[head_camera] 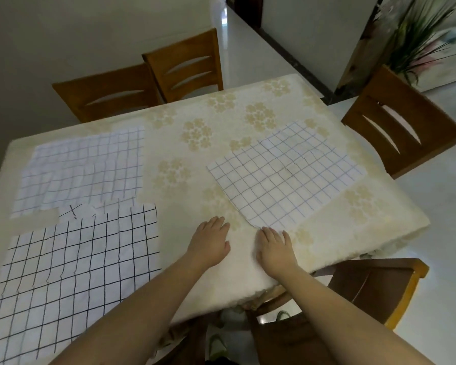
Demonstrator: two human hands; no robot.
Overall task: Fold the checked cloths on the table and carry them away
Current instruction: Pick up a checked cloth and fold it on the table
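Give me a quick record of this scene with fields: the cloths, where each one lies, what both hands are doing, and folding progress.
cloths: three checked, all spread flat
black-check cloth: near left
far-left cloth: pale check, back left
blue-check cloth: right side
left hand: open, flat on the tablecloth, touching no cloth
right hand: open, fingers at the blue-check cloth's near corner
folding: none folded yet

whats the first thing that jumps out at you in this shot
Three checked cloths lie spread flat on the floral-covered table: a bold black-lined cloth at the near left, a pale cloth behind it, and a blue-lined cloth at the right. Both hands rest flat near the table's front edge, the left hand on the bare cover and the right hand at the blue-lined cloth's near corner.
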